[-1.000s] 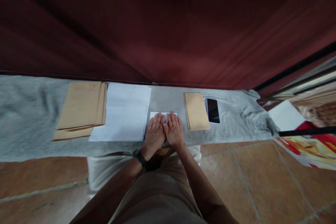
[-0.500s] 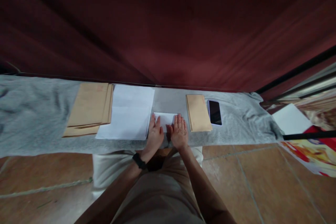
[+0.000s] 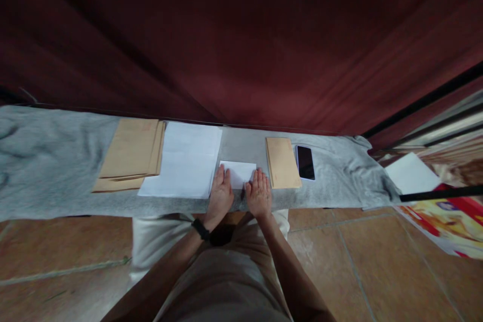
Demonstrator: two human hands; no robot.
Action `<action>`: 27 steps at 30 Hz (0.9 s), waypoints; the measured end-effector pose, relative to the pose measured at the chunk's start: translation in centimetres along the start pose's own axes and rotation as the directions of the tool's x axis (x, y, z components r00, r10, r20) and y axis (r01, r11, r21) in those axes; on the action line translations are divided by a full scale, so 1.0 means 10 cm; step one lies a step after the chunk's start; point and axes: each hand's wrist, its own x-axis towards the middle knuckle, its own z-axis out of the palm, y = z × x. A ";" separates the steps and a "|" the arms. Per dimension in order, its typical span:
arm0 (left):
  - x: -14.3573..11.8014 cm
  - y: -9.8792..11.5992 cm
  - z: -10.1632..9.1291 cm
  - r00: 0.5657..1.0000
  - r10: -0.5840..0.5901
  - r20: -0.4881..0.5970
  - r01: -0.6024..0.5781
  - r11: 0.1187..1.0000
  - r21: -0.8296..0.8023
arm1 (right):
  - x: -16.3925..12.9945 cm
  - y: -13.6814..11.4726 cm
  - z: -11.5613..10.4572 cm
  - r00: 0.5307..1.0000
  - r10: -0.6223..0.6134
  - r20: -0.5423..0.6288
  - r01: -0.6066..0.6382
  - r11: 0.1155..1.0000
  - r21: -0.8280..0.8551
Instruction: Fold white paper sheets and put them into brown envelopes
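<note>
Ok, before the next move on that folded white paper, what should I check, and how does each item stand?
1. Left hand flat on the folded white paper: ok.
2. Right hand flat on its right edge: ok.
3. Paper lies on the grey cloth, clear of the white sheets: ok.
4. Single brown envelope apart from the paper: ok.
5. Phone out of the hands' way: ok.
6. Crease sharp and even: cannot tell.

The near edge of the folded white paper (image 3: 238, 173) lay hidden under the left hand (image 3: 221, 195) and right hand (image 3: 258, 194). The grey-covered bench (image 3: 49, 161) ran off the left edge. The lower brown envelopes (image 3: 130, 155) showed only edges. Print on the colourful sheet (image 3: 445, 221), cut off at the right, was unreadable.
</note>
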 end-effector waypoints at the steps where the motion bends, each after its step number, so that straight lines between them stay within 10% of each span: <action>1: -0.01 0.05 -0.02 1.000 0.016 0.002 -0.016 0.999 0.029 | -0.01 -0.01 -0.02 1.000 -0.005 0.009 0.005 1.000 0.010; 10: -0.25 0.26 -0.12 0.953 0.227 0.201 -0.261 0.952 0.161 | -0.08 -0.24 -0.12 0.957 -0.251 0.147 0.220 0.955 0.201; 27: -0.40 0.20 -0.30 0.985 0.057 0.161 -0.103 0.951 0.291 | -0.30 0.08 -0.16 0.984 -0.166 0.063 0.165 0.986 0.020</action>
